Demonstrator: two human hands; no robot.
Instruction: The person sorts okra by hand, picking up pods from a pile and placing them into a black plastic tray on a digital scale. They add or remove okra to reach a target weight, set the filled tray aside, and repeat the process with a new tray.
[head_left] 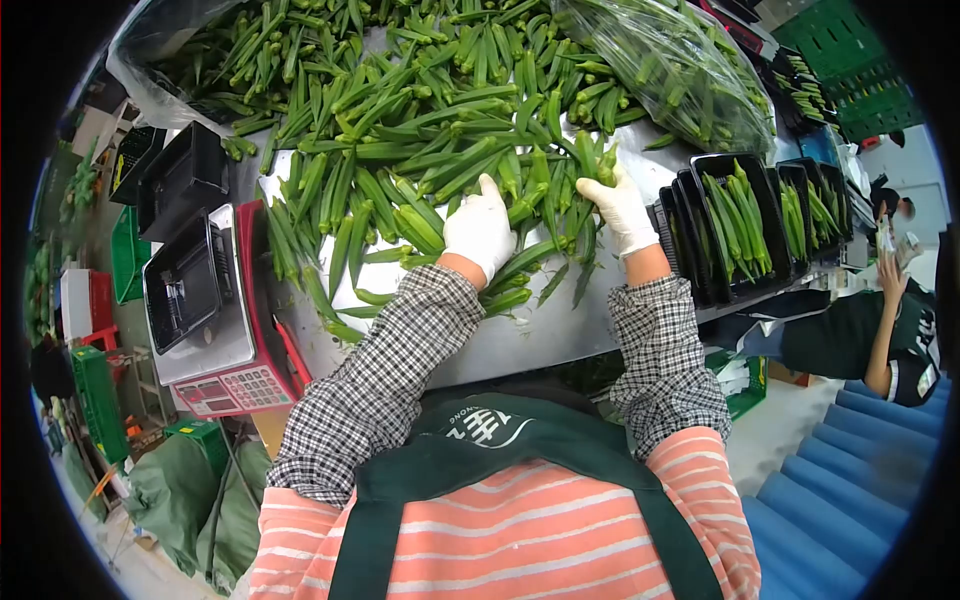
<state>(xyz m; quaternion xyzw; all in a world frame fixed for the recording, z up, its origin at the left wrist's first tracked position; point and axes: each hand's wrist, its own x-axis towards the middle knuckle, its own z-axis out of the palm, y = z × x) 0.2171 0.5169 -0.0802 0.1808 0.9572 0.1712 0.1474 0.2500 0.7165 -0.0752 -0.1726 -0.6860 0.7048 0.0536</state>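
Observation:
Green okra pods [420,110] lie in a large heap on a metal table [480,345]. My left hand [480,230], in a white glove, reaches into the near side of the heap and touches pods; most of its fingers are hidden, so its grip is unclear. To its right, my right hand [622,210], also gloved in white, has its thumb and a finger around pods [606,163] at the heap's right edge. Loose pods lie between the two hands.
A scale [235,385] bearing a black tray [185,285] stands at left, near more black trays [182,180]. Okra-filled black trays [740,220] line the right side, below a plastic bag of okra [690,85]. A co-worker's arm [885,325] shows far right.

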